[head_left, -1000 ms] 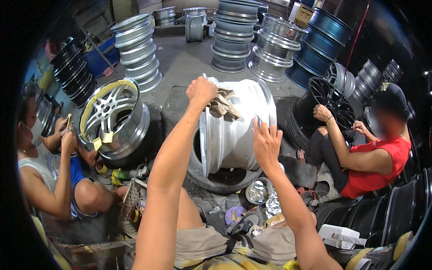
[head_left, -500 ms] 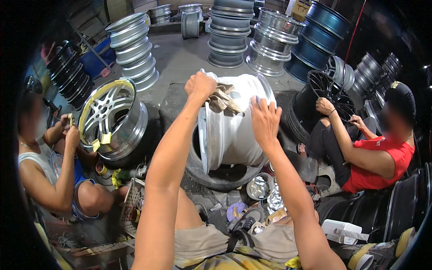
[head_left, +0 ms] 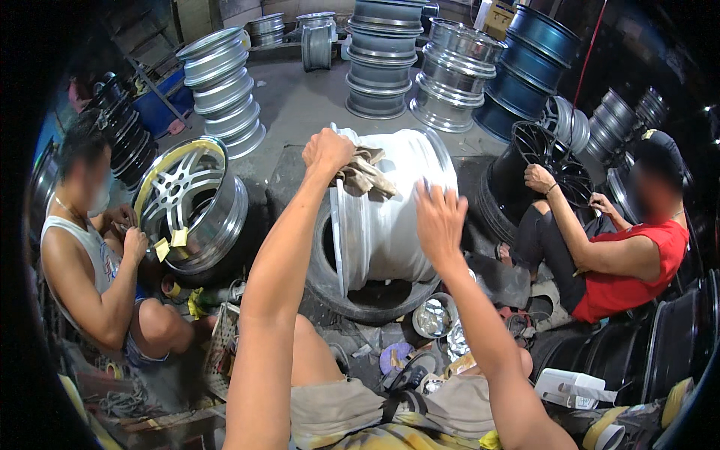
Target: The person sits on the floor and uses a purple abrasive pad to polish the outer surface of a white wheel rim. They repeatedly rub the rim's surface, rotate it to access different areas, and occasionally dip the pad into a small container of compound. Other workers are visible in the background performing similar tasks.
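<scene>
One co-worker's hands (head_left: 133,243) have lowered; left grip (head_left: 328,152) clamps the rag (head_left: 370,172), right grip (head_left: 441,223) unclear, white container's (head_left: 553,383) label (head_left: 584,396) illegible.

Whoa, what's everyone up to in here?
A pale wheel rim lies sideways on a tire. The wearer's left hand grips a tan cloth at its upper left edge; the right hand is at its curved side. A co-worker in white sits by a taped silver rim; another in red handles a black wheel.
</scene>
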Tool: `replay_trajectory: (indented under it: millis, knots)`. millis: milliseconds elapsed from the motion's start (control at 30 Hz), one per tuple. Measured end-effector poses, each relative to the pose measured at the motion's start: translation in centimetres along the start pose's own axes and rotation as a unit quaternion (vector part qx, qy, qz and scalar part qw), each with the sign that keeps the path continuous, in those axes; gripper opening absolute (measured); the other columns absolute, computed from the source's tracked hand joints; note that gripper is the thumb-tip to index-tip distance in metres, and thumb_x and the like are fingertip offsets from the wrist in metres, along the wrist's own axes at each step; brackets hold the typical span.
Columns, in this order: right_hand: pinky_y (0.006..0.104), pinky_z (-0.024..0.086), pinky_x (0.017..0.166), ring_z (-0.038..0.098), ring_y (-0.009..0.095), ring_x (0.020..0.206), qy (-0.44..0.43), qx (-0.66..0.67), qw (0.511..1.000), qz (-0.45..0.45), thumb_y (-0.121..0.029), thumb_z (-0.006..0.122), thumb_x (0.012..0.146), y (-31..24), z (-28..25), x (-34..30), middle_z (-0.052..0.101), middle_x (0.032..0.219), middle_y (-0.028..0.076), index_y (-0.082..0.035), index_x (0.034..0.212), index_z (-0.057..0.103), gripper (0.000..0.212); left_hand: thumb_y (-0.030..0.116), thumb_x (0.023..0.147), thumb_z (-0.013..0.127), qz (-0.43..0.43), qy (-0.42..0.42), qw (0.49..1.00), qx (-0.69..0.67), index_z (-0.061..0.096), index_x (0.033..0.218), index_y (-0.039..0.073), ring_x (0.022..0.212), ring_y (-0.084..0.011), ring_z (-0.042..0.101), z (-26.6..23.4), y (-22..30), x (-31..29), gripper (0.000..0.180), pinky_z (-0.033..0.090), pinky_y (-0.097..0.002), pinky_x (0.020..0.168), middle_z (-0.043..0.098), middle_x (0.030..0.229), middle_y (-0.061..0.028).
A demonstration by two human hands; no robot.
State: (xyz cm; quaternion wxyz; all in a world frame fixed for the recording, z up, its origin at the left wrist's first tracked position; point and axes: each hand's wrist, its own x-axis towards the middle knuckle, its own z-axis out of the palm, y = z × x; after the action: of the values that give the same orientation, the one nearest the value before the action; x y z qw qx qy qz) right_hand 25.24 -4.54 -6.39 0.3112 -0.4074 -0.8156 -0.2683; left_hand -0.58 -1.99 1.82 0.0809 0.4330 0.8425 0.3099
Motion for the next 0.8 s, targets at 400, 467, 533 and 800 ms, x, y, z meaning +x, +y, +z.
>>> replay_trajectory:
  millis: [400,467,533,800]
  knots:
    - [0.0456,0.038,0.084,0.054,0.028,0.100,0.014,0.076,0.993,0.086,-0.022,0.062,0.099,-1.6,-0.3,-1.2,0.061,0.103,0.006,-0.013,0.123,0.071,0.028,0.030,0.092,0.056,-0.007,0.014,1.000,-0.001,0.075,0.113,-0.004,0.114,-0.0446,0.069,0.3,-0.5,0.1,0.045,0.053,-0.0508,0.099,0.072,0.118,-0.0279]
    - [0.0462,0.038,0.084,0.054,0.029,0.100,-0.029,0.099,0.988,0.116,-0.023,0.061,0.099,-1.7,-0.4,-3.5,0.060,0.102,0.007,-0.015,0.123,0.071,0.027,0.031,0.092,0.055,-0.011,0.012,1.000,-0.008,0.075,0.112,-0.004,0.114,-0.0452,0.069,0.4,-0.5,0.4,0.045,0.053,-0.0515,0.098,0.072,0.117,-0.0291]
    - [0.0459,0.039,0.085,0.054,0.028,0.099,0.004,0.050,0.995,0.083,-0.022,0.064,0.097,-1.1,0.9,-1.5,0.058,0.103,0.006,-0.016,0.130,0.068,0.034,0.031,0.093,0.055,0.007,0.015,1.000,-0.004,0.075,0.112,-0.005,0.113,-0.0454,0.069,1.0,-0.1,0.0,0.046,0.053,-0.0518,0.098,0.072,0.117,-0.0295]
    - [0.0438,0.042,0.086,0.055,0.029,0.104,0.043,0.037,0.998,-0.021,-0.024,0.065,0.094,0.5,-0.7,-1.7,0.059,0.120,0.007,-0.011,0.127,0.067,0.035,0.031,0.092,0.054,-0.014,0.006,1.000,-0.008,0.074,0.115,-0.005,0.115,-0.0454,0.068,0.2,-0.5,0.0,0.047,0.052,-0.0505,0.099,0.071,0.120,-0.0289]
